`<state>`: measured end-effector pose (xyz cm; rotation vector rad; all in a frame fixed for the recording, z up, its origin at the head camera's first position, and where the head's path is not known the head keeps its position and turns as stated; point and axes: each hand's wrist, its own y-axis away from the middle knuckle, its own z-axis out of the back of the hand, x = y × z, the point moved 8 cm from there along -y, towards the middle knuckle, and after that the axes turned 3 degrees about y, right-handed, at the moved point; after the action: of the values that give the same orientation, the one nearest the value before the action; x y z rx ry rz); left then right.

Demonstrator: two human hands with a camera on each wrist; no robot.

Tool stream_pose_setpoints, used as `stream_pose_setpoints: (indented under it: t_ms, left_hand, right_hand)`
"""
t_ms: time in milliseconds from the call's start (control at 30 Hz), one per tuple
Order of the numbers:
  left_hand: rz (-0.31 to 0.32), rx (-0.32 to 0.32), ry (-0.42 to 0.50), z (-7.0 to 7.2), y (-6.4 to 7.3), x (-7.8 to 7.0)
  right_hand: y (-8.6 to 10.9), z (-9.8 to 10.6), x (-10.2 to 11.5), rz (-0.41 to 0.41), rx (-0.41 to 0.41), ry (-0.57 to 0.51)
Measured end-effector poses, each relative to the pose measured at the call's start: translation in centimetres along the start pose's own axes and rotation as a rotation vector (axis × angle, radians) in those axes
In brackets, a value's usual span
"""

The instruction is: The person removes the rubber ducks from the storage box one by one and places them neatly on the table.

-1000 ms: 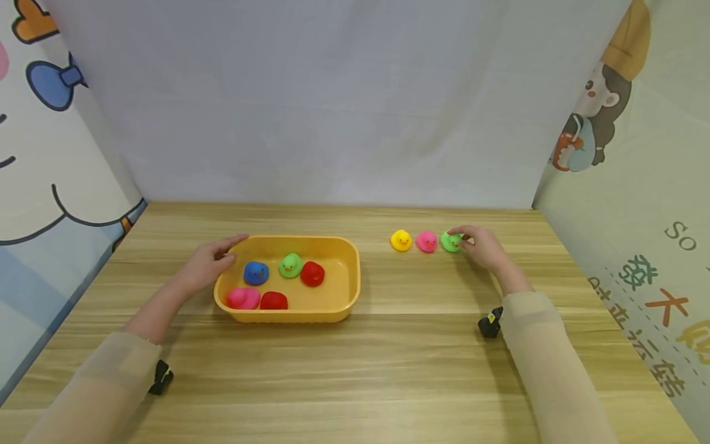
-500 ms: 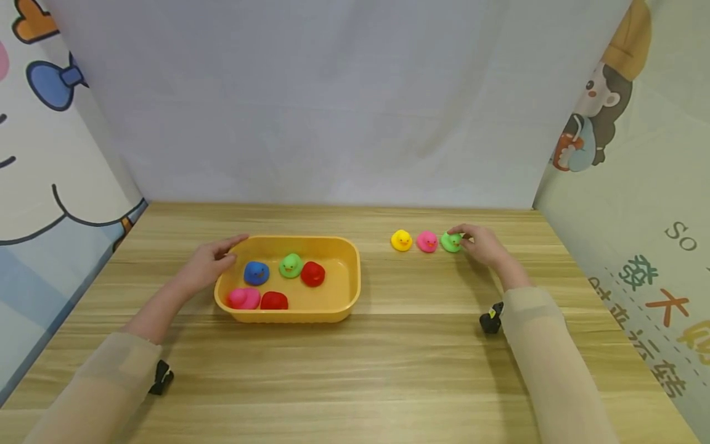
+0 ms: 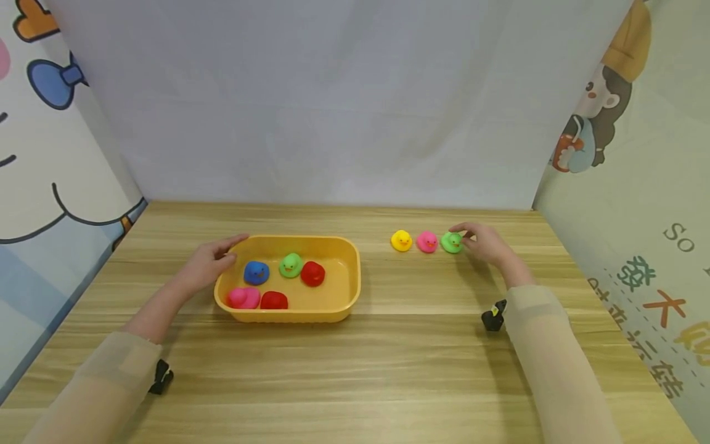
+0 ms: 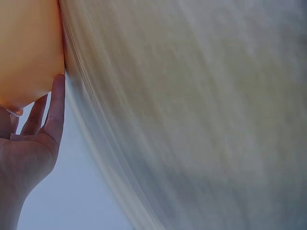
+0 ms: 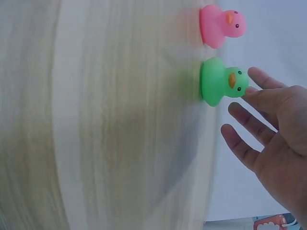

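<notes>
One green duck (image 3: 452, 243) sits upright at the fingertips of the right hand (image 3: 484, 242), its fingers loosely spread.

Pale cloth (image 3: 333, 111) behind wooden table (image 3: 360, 382)

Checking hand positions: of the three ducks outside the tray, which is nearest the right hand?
The green duck, at the row's right end, beside the right hand; the pink duck is next and the yellow duck farthest.
</notes>
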<state>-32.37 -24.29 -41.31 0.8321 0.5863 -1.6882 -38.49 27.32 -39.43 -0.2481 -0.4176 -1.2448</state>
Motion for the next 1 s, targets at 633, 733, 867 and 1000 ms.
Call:
stream_pose_setpoints:
  t_ms: [633,733,867,1000]
  left_hand:
    - [-0.004,-0.001,-0.028,0.0,0.0,-0.2]
    - [-0.004,-0.003,-0.033,0.0,-0.1,-0.2]
    - [-0.015,-0.006,-0.019,0.0,-0.2,0.0]
    - [-0.020,0.001,0.012,-0.1,-0.3,0.2]
  right_hand:
    - [1.1,3.4,2.0,0.090,-0.069,0.008]
    - [1.3,3.9,2.6,0.107,-0.077,0.006]
    - [1.5,4.6,3.4,0.113,-0.080,-0.009]
    - [1.7,5.4,4.1,0.118,-0.105,-0.018]
